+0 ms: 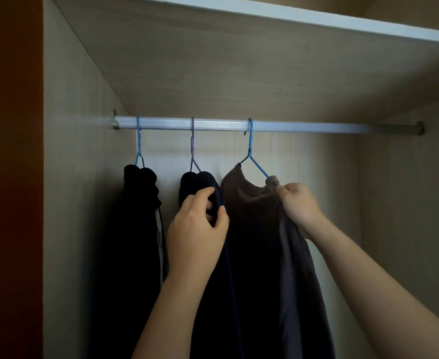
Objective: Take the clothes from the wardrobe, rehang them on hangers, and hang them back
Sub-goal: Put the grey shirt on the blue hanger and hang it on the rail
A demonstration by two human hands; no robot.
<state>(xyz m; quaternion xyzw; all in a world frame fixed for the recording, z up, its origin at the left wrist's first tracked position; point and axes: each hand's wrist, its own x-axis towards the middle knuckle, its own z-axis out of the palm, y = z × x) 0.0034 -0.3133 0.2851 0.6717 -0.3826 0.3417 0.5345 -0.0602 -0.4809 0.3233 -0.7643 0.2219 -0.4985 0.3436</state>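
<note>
Hands grip soft clothes: left hand (196, 224) bunches dark trousers (213, 294), right hand (300, 206) pinches brown shirt (254, 203) on thin blue wire hanger (250, 149), under ribbed metal rail (303, 126) in pale wooden wardrobe (239, 73).

Three hangers (193, 149) (each bearing a garment (259, 229)) hang side by side on the rail (303, 126).

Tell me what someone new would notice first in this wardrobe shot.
Two bare hands reach up at centre: the left hand grips the navy garment on the purple hanger, and the right hand pinches the shoulder of the brown shirt on a blue hanger. Above them a pale rail spans the wardrobe, and a black garment hangs at far left.
</note>
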